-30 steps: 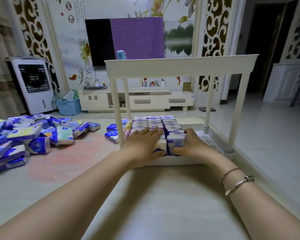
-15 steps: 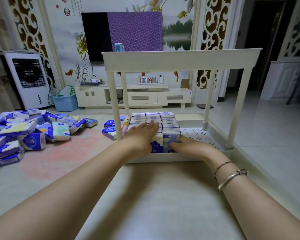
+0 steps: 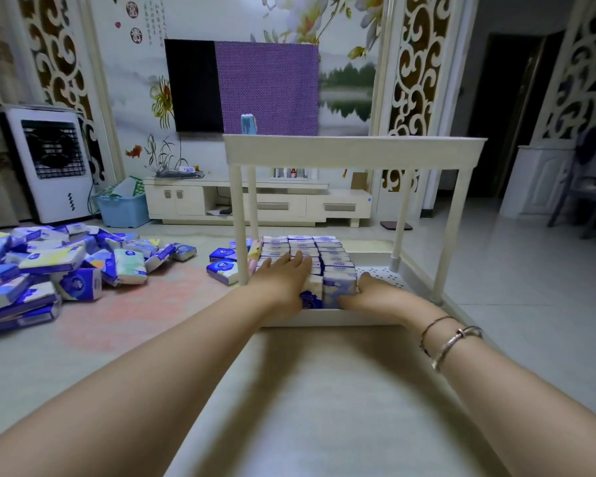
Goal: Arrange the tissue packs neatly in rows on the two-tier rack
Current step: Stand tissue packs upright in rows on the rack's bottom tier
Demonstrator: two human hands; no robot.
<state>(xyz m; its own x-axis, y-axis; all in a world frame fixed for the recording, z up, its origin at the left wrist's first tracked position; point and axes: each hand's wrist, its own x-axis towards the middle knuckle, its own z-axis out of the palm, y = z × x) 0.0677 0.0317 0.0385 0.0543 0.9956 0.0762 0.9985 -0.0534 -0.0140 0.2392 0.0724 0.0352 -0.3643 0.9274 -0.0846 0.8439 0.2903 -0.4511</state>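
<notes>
Since 0.5 s ago, left hand has slid flat across the tissue packs; right hand presses their side, fingers straight, on the rack.

I see both forearms bare, no sleeves; the right wrist wears a silver bangle beside a thin dark cord bracelet.

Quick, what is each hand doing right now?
Left hand: open, fingers flat on top of the tissue packs on the lower shelf.
Right hand: open, pressed against the side of the front pack.
</notes>
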